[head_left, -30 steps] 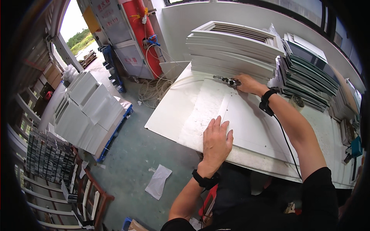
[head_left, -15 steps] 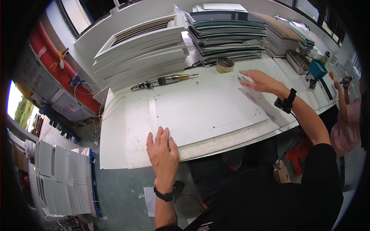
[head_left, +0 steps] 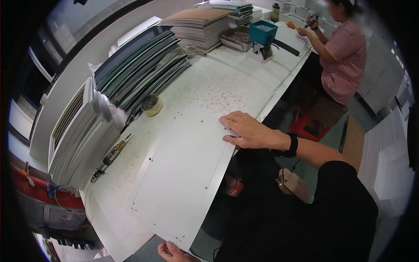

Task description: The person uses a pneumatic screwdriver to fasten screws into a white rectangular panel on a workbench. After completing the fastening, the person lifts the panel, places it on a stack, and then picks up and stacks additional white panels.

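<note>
A flat white panel (head_left: 181, 174) lies on the worktable with its near edge past the table's front. Small dark screws dot its borders. My right hand (head_left: 253, 131) grips the panel's right end, thumb and fingers closed around the corner. Down at the lower end, my left hand (head_left: 174, 252) pinches the panel's edge; part of this hand is cut off by the picture's rim. A round tub of screws (head_left: 151, 105) stands beyond the panel. To the left of it lies a power screwdriver (head_left: 109, 158) with a cable.
Stacks of white frames (head_left: 74, 131) and dark green panels (head_left: 135, 65) line the back. A tray of small parts (head_left: 236, 37) and a teal bin (head_left: 262, 32) stand farther along the worktable (head_left: 209, 83). A person in a striped shirt (head_left: 345, 56) sits at the right, near a red stool (head_left: 310, 124).
My view has swung to the right. The panel has shifted over the table's front edge. My right hand has closed on its right end, and my left hand now holds its lower end.
</note>
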